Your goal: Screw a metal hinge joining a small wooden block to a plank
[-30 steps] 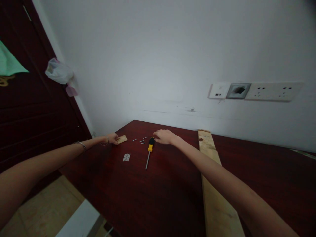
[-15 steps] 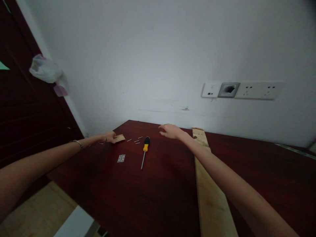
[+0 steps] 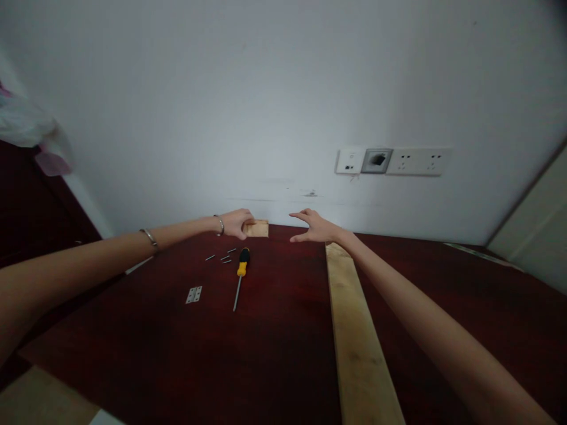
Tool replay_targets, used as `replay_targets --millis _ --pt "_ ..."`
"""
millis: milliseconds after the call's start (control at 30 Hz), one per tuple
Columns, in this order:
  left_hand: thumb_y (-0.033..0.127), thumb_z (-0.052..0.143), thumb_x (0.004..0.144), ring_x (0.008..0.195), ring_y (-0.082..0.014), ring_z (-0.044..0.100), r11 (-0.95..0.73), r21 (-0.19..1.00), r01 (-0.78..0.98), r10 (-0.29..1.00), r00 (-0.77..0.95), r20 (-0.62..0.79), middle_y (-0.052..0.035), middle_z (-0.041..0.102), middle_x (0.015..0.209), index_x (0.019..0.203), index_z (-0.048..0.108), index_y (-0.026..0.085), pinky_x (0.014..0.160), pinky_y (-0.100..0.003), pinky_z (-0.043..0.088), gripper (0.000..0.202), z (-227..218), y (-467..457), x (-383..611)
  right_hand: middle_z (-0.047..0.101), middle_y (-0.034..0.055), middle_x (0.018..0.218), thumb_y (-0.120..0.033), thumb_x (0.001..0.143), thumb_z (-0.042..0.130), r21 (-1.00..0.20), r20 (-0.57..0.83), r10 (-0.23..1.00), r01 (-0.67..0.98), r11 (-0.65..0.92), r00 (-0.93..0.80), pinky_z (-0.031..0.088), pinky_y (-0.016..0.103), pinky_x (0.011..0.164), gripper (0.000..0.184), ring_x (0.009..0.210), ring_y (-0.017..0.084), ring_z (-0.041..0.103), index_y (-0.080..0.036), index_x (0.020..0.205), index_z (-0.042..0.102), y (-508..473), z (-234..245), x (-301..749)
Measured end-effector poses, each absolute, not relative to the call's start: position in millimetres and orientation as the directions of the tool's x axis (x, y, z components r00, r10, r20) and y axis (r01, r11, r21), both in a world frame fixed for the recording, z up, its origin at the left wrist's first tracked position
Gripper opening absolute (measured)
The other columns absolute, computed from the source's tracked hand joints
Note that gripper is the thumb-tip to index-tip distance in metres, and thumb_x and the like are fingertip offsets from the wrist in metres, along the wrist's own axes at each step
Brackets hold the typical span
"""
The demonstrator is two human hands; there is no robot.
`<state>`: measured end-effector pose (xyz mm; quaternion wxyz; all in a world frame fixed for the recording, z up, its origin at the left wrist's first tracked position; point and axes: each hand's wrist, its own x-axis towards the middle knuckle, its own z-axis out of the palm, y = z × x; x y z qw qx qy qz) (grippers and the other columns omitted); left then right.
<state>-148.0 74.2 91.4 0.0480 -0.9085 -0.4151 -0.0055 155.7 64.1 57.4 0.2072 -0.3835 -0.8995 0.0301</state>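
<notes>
My left hand (image 3: 235,223) grips a small wooden block (image 3: 257,228), held just above the far edge of the dark red table (image 3: 274,348). Across a short gap from the block hovers my right hand (image 3: 313,226), fingers spread and facing it, holding nothing. Below my left hand lie several small screws (image 3: 220,257), a screwdriver (image 3: 240,281) with a yellow and black handle, and a small metal hinge (image 3: 194,294).
A long pale wooden plank (image 3: 354,336) lies on the table under my right forearm, running from the wall toward me. Wall sockets (image 3: 392,161) sit on the white wall behind. A plastic bag (image 3: 26,127) hangs at the left.
My left hand has lifted the wooden block off the table and carried it right, over the screws. My right hand left the screwdriver handle, rose and opened toward the block. The view turned right.
</notes>
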Motion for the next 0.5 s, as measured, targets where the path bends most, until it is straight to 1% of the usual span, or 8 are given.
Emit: replay_targets --millis 67,167,267,367,500 --pt "0.029 0.062 0.056 0.094 -0.0246 0.049 -0.733 -0.123 0.669 0.669 0.742 0.053 -0.0093 0.055 0.099 0.098 0.058 0.011 0.083 -0.030 0.038 0.046 91.2 71.7 -120.1 0.039 0.0160 0.130 -0.066 0.063 0.064 -0.220 0.360 0.710 0.684 0.695 -0.606 0.035 0.047 0.099 0.092 0.121 0.032 0.039 -0.020 0.138 0.035 57.3 53.8 164.1" --pt "0.028 0.063 0.057 0.095 -0.0248 0.049 -0.805 -0.134 0.578 0.576 0.815 0.052 -0.0114 0.054 0.101 0.098 0.057 0.009 0.083 -0.031 0.039 0.046 87.4 66.4 -85.7 0.034 0.0173 0.134 -0.069 0.059 0.065 -0.201 0.378 0.711 0.696 0.689 -0.593 0.035 0.047 0.100 0.100 0.123 0.033 0.036 -0.017 0.138 0.034 46.3 46.6 175.5" --pt "0.027 0.065 0.057 0.095 -0.0248 0.049 -0.850 -0.119 0.512 0.509 0.859 0.063 -0.0118 0.054 0.103 0.100 0.056 0.009 0.084 -0.031 0.039 0.048 82.2 61.9 -59.2 0.036 0.0189 0.132 -0.071 0.057 0.064 -0.169 0.364 0.704 0.700 0.694 -0.610 0.036 0.046 0.100 0.101 0.122 0.034 0.038 -0.012 0.135 0.037 35.0 38.9 183.1" --pt "0.026 0.066 0.056 0.094 -0.0244 0.049 -0.877 -0.088 0.472 0.466 0.881 0.083 -0.0114 0.054 0.104 0.101 0.056 0.010 0.084 -0.032 0.040 0.048 76.2 60.3 -41.7 0.041 0.0187 0.126 -0.069 0.058 0.065 -0.150 0.367 0.696 0.699 0.699 -0.617 0.038 0.044 0.098 0.095 0.117 0.031 0.043 -0.010 0.129 0.044 24.8 32.7 187.0" --pt "0.025 0.067 0.056 0.096 -0.0247 0.048 -0.900 -0.075 0.430 0.423 0.901 0.091 -0.0111 0.053 0.104 0.102 0.056 0.011 0.085 -0.032 0.040 0.050 69.6 60.5 -30.6 0.044 0.0177 0.120 -0.059 0.065 0.066 -0.143 0.408 0.713 0.732 0.666 -0.570 0.040 0.041 0.096 0.075 0.110 0.029 0.048 -0.008 0.118 0.052 17.7 29.2 191.2"
